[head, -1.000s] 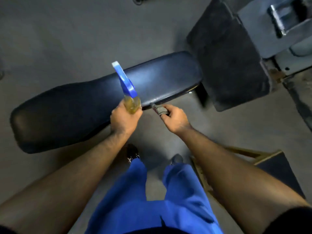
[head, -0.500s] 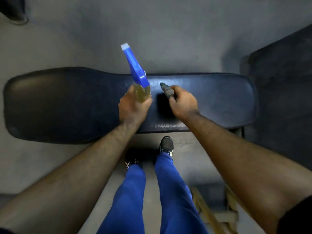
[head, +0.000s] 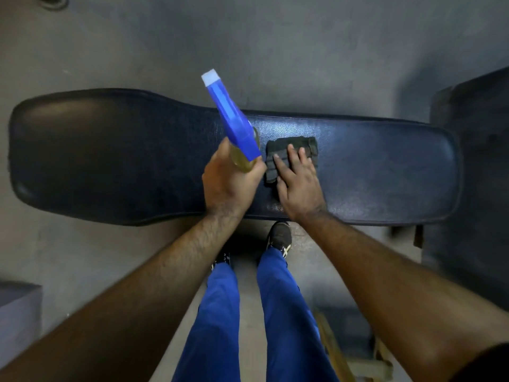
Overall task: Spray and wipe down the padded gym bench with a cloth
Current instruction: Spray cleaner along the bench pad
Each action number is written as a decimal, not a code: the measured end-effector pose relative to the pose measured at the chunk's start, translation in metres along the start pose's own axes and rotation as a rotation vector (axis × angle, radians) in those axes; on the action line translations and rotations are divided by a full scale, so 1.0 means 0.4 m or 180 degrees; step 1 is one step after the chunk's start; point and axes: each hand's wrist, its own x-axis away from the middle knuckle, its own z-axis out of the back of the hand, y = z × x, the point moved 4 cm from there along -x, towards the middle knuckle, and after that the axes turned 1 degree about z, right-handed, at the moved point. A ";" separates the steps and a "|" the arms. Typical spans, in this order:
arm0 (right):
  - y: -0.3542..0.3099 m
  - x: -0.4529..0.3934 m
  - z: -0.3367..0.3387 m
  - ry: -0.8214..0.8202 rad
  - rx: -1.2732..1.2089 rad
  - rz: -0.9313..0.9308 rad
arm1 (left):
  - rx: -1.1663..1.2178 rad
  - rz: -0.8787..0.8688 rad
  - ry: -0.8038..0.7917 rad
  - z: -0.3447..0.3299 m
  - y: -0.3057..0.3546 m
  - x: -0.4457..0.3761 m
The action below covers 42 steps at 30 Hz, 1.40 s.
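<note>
The dark padded bench [head: 110, 158] stretches left to right across the view. My left hand [head: 230, 183] grips a spray bottle [head: 234, 125] with a blue trigger head and yellowish liquid, held over the bench's middle with its nozzle aimed away from me. Just right of it, my right hand [head: 298, 183] lies flat with fingers spread on a dark grey cloth [head: 297, 146], pressing it onto the pad. The cloth is unfolded and partly hidden under my fingers.
A grey concrete floor [head: 275, 45] surrounds the bench. A dark padded block [head: 473, 161] stands at the right end. My feet and blue trousers [head: 278, 312] are close to the bench's near side. A wooden frame [head: 355, 359] lies at lower right, a grey box [head: 16, 315] at lower left.
I have stepped up to the bench, which now lies square across the view. My right hand went from clutching the bunched cloth to spreading it flat on the pad. The bottle stays in my left hand.
</note>
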 end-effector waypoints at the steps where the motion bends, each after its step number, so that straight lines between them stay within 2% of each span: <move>1: 0.001 -0.003 0.001 -0.0050 -0.0030 -0.0023 | 0.0014 0.0016 0.0003 -0.002 -0.001 0.000; 5: -0.009 -0.011 0.034 -0.0194 -0.0545 -0.0216 | 0.0172 -0.0037 -0.0024 0.000 0.002 0.000; 9: -0.052 0.013 0.117 0.0314 -0.1177 -0.0475 | 0.0277 -0.0104 -0.0364 0.008 -0.021 -0.007; 12: -0.128 0.046 0.178 0.0576 -0.1581 -0.0254 | 0.0123 -0.0019 -0.0679 0.028 -0.041 -0.003; 16: -0.224 0.061 0.239 0.0618 -0.1842 -0.0002 | -0.0100 0.0015 -0.0961 0.075 -0.057 0.012; 20: -0.286 0.035 0.272 0.0823 -0.2072 -0.0005 | -0.0079 -0.0014 -0.0953 0.126 -0.056 0.003; 24: -0.345 -0.030 0.282 0.0578 -0.2233 0.0297 | -0.0431 -0.0288 -0.0850 0.168 -0.055 -0.031; 29: -0.411 -0.108 0.290 0.0351 -0.2262 0.0592 | -0.0434 -0.0304 -0.0680 0.208 -0.076 -0.092; 33: -0.499 -0.145 0.249 0.0442 -0.1951 0.0711 | -0.0275 -0.0246 -0.0525 0.261 -0.139 -0.155; 37: -0.626 -0.190 0.181 0.0207 -0.1307 0.0783 | -0.0126 -0.0121 -0.0332 0.359 -0.247 -0.233; 42: -0.820 -0.286 0.063 -0.0052 -0.0999 0.0689 | -0.0177 0.0154 -0.0142 0.494 -0.437 -0.339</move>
